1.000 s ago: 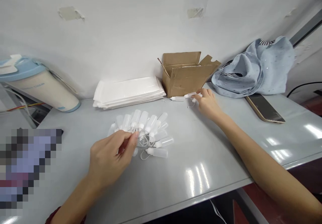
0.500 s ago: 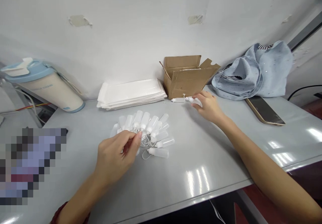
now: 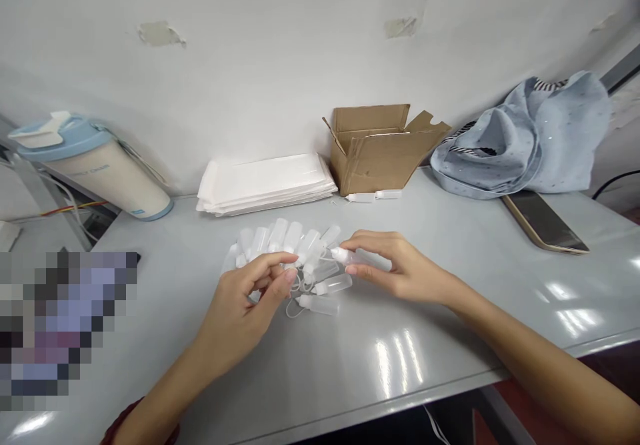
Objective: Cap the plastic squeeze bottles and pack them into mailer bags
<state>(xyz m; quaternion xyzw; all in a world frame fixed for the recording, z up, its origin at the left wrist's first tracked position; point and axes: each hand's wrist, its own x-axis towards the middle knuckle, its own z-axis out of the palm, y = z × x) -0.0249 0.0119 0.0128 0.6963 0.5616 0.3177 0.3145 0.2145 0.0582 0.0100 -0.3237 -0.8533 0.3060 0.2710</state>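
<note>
My right hand (image 3: 400,265) is closed around a small translucent squeeze bottle (image 3: 373,258), its white cap pointing left toward the pile. My left hand (image 3: 250,298) hovers over the near left side of a pile of similar bottles (image 3: 293,235). Its thumb and index fingertip are slightly apart, and nothing shows between them; the other fingers curl underneath, partly hidden. Thin white loops hang from the caps in the pile. One bottle (image 3: 320,305) lies at the near edge of the pile. Two more bottles (image 3: 361,197) lie end to end in front of the cardboard box.
An open cardboard box (image 3: 380,165) stands against the wall, beside a stack of white envelope-like sheets (image 3: 265,178). A blue and cream tumbler (image 3: 110,178) is at left. A phone (image 3: 547,225) and a light blue cloth bag (image 3: 510,145) are at right. A blurred-out item lies at left.
My right hand has come back from the box's front toward the pile, bringing a bottle. My left thumb and index finger have parted slightly. The view has shifted a little.
</note>
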